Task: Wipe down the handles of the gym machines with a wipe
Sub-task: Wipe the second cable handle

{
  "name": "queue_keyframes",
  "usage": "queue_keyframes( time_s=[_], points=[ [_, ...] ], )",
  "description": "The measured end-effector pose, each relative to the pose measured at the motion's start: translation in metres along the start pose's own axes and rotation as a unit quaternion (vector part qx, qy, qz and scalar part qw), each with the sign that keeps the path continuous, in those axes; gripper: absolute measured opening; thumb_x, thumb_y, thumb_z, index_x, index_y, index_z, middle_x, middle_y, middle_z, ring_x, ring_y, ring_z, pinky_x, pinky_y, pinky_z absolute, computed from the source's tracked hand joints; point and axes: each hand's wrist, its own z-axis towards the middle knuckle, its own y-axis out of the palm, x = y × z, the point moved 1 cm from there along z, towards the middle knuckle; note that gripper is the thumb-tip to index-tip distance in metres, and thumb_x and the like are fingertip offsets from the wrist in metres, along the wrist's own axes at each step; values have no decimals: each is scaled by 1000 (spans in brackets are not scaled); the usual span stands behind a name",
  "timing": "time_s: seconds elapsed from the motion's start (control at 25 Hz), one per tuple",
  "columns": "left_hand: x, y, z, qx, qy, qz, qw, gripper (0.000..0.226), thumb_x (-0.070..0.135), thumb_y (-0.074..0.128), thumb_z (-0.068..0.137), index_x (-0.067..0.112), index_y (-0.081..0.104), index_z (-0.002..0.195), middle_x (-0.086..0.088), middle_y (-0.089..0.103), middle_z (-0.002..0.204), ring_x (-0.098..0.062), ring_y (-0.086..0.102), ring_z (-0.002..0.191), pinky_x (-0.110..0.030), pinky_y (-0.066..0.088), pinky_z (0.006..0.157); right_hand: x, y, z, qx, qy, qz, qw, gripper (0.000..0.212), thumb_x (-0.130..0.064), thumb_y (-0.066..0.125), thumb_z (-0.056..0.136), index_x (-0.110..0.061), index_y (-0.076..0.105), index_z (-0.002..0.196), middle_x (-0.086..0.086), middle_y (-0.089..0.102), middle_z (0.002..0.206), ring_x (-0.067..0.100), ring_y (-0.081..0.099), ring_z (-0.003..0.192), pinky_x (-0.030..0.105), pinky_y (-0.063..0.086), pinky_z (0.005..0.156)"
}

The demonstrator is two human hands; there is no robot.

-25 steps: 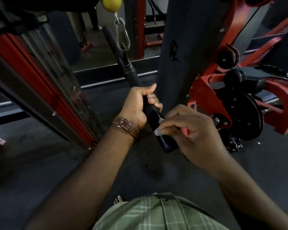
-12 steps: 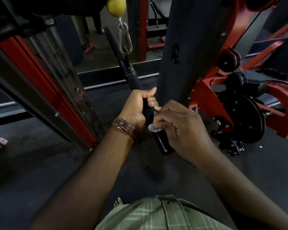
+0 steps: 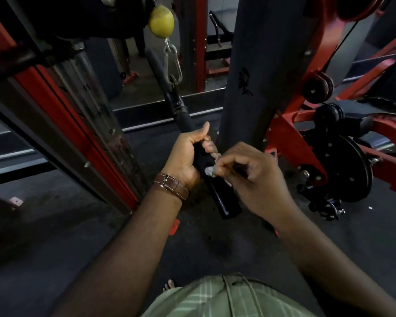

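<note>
A black bar handle (image 3: 224,200) hangs from a steel carabiner (image 3: 173,62) under a yellow ball stopper (image 3: 161,21). My left hand (image 3: 188,156), with a brown leather watch strap at the wrist, grips the handle's foam grip near its middle, thumb pointing up. Just below it, my right hand (image 3: 254,177) pinches a small crumpled white wipe (image 3: 209,171) and presses it against the handle. The wipe is mostly hidden by my fingers. The handle's lower end sticks out below both hands.
A red and steel machine upright (image 3: 78,124) slants on the left. A dark grey column (image 3: 249,83) stands just behind my hands. Red framing with black pulleys and a weight plate (image 3: 345,168) fills the right. The floor is dark rubber.
My right hand has slid the wipe up the handle toward my left hand, from near the lower end to just under my left fingers. My left hand keeps its grip.
</note>
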Motion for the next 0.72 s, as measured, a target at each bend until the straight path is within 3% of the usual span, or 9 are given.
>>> queue_keyframes(
  time_s=[0.12,0.2,0.28,0.36,0.48,0.64,0.72],
  points=[
    [7,-11,-3,-6,-7,6,1000,60,61,69,76,2,62,88,-13,64,83,-24,64,70,-34,54,71,0,-6,-24,-10,14,55,998,12,4,73,84,-8,71,86,2,64,89,18,65,84,29,53,73],
    [20,-17,9,2,49,-24,998,67,65,62,83,2,60,105,-16,66,96,-25,65,76,-33,55,72,0,-3,-26,-50,25,76,996,14,7,72,84,-7,72,86,3,64,90,19,65,80,27,53,69],
    [31,-15,18,-14,95,-64,993,52,56,51,96,5,54,100,-8,59,80,-16,58,62,-24,50,58,-1,7,-9,-56,15,50,997,14,8,73,83,-6,72,86,4,64,89,18,66,79,27,54,70],
    [33,-11,27,-6,100,-77,992,40,46,48,101,8,50,89,-2,48,66,-14,50,53,-22,47,50,9,21,18,16,-1,12,1000,15,8,74,82,-7,72,85,2,66,88,15,66,83,26,53,76],
    [28,-9,31,1,97,-72,993,38,43,47,101,10,47,83,-1,44,61,-14,46,49,-21,46,48,18,32,35,78,74,80,991,10,2,75,84,-7,74,89,3,71,92,16,69,87,30,55,81],
    [29,-15,26,12,88,-64,994,40,45,47,101,11,49,82,0,44,59,-14,44,48,-22,43,47,13,27,-17,24,92,129,987,14,9,75,81,-4,75,88,7,72,90,20,71,88,30,56,81],
    [26,-15,23,22,88,-44,995,40,47,47,101,12,48,81,0,43,58,-14,45,48,-21,43,47,15,30,-2,48,82,100,990,17,8,77,80,-5,76,90,5,73,92,18,71,89,35,58,82]
  ],
)
